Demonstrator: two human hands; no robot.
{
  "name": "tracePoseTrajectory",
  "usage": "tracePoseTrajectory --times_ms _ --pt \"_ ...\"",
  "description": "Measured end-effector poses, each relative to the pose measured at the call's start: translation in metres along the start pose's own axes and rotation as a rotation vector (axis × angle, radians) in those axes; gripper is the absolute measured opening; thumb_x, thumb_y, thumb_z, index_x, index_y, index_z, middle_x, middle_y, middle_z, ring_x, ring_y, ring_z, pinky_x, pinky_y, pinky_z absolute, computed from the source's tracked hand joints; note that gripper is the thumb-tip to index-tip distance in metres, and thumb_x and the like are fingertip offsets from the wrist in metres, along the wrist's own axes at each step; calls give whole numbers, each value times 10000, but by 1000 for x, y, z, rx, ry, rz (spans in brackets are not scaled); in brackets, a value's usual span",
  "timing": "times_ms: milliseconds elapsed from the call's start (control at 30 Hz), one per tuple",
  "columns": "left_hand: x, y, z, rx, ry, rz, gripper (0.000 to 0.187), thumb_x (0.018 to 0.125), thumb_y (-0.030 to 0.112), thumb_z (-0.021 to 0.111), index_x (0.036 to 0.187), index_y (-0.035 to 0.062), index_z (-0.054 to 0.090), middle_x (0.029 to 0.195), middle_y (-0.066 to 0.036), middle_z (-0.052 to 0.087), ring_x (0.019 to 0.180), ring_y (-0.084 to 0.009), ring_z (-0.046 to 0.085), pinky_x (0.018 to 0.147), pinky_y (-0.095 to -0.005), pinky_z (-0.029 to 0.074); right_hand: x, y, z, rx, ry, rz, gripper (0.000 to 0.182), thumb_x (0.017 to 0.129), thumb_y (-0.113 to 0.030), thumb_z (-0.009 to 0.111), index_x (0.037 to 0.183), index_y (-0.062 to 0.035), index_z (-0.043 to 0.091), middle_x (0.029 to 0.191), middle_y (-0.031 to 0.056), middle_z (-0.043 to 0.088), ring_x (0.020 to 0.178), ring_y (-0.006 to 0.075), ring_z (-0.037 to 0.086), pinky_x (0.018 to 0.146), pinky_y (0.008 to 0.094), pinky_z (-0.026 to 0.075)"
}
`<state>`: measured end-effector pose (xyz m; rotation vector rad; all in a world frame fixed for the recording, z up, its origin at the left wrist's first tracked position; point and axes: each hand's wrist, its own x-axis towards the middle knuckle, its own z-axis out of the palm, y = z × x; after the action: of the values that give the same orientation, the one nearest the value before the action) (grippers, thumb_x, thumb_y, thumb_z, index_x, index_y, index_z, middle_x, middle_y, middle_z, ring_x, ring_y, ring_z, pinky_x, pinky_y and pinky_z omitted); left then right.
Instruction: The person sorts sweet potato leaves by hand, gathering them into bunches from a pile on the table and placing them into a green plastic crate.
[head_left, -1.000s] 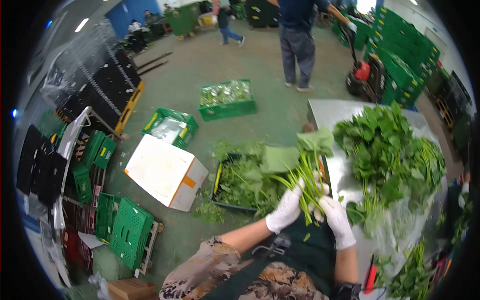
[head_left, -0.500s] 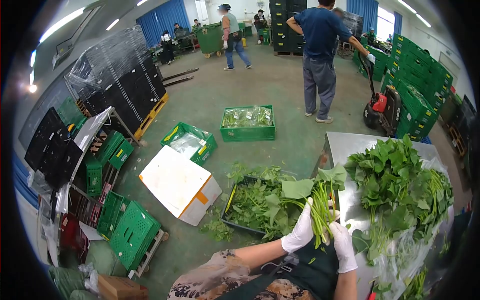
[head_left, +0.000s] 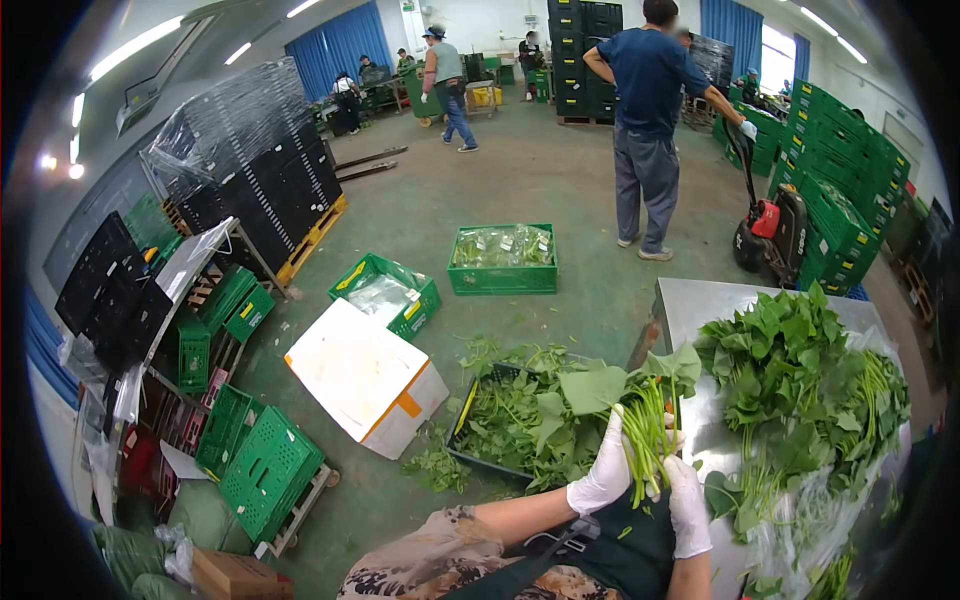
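My left hand (head_left: 603, 468), in a white glove, is closed round a bunch of leafy greens (head_left: 648, 428) with bright green stems. The gloved right hand (head_left: 687, 508) is closed at the lower stem ends of this bunch; its fingers are partly hidden. Broad leaves spread from the top of the bunch. Beneath and left of it, a dark crate (head_left: 462, 425) overflows with loose greens (head_left: 520, 415). On the metal table (head_left: 683, 300) at my right lies a large pile of greens (head_left: 780, 380), with clear plastic (head_left: 810, 520) at its lower side.
A white foam box (head_left: 355, 370) stands left of the dark crate. Beyond are a green crate of bagged greens (head_left: 502, 280) and another with plastic (head_left: 425, 305). A person (head_left: 650, 110) holds a pallet jack (head_left: 770, 225); another person (head_left: 445, 85) walks farther back.
The view has shifted slightly, so most things sit a little lower. The walking person at the back has moved left relative to the room. Both hands remain at the bunch.
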<state>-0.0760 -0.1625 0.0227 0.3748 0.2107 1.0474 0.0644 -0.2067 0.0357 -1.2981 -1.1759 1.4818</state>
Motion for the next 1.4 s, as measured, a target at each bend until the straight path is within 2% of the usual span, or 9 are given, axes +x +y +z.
tracePoseTrajectory --times_ms 300,400,500,700,733,1000,1200,1300,1400 --pt "2 0 -6 -131 -26 -55 611 913 415 243 1349 1 351 1255 -204 505 1153 -308 501 1010 -420 362 3 5 2 27 29 -52 334 964 -269 405 891 -9 603 712 6 562 589 75 473 532 212 381" --pt "1 2 -5 -144 -106 -34 676 906 507 289 1365 13 331 1289 -198 474 1178 -298 481 1030 -428 334 3 9 0 77 31 -54 329 963 -269 407 885 -14 600 700 7 559 573 78 470 522 215 378" --pt "-2 2 -2 -86 -107 -20 639 917 487 389 1369 40 335 1303 -182 465 1187 -274 475 1025 -419 345 2 5 1 69 11 -48 332 963 -280 413 867 -20 595 688 6 556 555 80 465 511 218 374" --pt "2 -2 -12 253 52 -108 470 897 192 566 1317 62 400 1158 -131 579 1069 -206 562 912 -344 452 -3 -10 4 -121 -35 -65 359 966 -300 408 824 -20 582 648 6 538 536 73 457 497 220 373" --pt "1 -1 -6 252 71 -106 416 882 166 585 1256 50 444 1038 -99 617 978 -185 597 858 -320 480 -3 -11 2 -208 -32 -69 359 962 -303 414 815 -20 579 636 23 539 527 99 470 497 239 381" --pt "4 -1 -6 195 69 -54 273 877 123 575 1125 34 505 929 -58 604 894 -163 608 801 -293 502 -19 -32 10 -953 164 -366 277 907 -276 507 808 -29 583 691 167 573 606 337 572 563 396 432" --pt "5 9 5 289 125 -4 255 866 121 595 1092 29 522 903 -38 595 867 -131 600 784 -273 499 -24 -45 24 -695 308 -353 219 878 -258 551 885 -48 614 741 159 603 666 348 588 596 404 454" --pt "5 2 3 298 92 16 253 870 131 595 1085 20 522 891 -39 586 840 -130 581 786 -273 478 -23 -27 20 -951 269 -391 216 867 -256 559 881 -47 610 762 160 606 688 356 589 597 406 457" --pt "7 -6 -9 240 123 -23 214 885 156 578 1035 8 537 880 -51 582 826 -145 570 789 -278 471 -23 -25 21 -960 227 -384 196 860 -235 560 858 -44 606 743 160 594 672 361 578 598 422 450"
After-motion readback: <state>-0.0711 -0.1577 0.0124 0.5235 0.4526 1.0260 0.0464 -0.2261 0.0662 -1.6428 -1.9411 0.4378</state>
